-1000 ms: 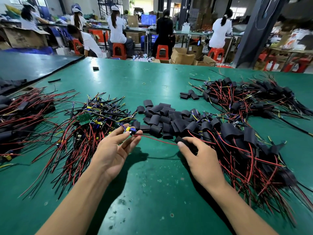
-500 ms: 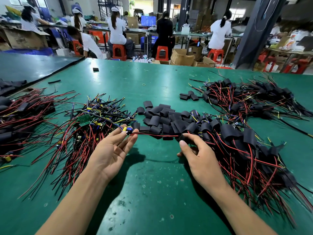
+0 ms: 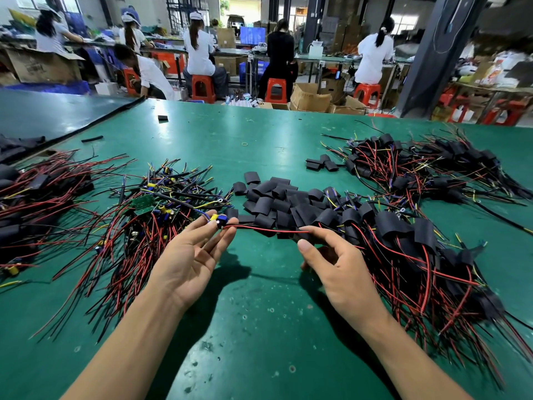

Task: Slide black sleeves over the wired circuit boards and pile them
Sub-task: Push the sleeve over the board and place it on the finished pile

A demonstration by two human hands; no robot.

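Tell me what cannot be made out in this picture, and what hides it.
Head view only.
1. The circuit board: the left hand covers most of it with its fingers.
2. Far end of the red wire: hidden inside the right hand; whether a sleeve is there cannot be told.
3. The sleeved pile: cut off by the right edge, blurred lower down.

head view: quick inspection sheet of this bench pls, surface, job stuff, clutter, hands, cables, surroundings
surface: green mat, spotted marks near the front
job's things: bare boards pile at left; loose black sleeves centre; sleeved pile at right
clutter: rubber band; stray black tube far left
hands: left hand pinches a small board; right hand pinches its red wire
cables: red wire stretched between both hands; other wires fan from piles
surroundings: workers on red stools, cardboard boxes
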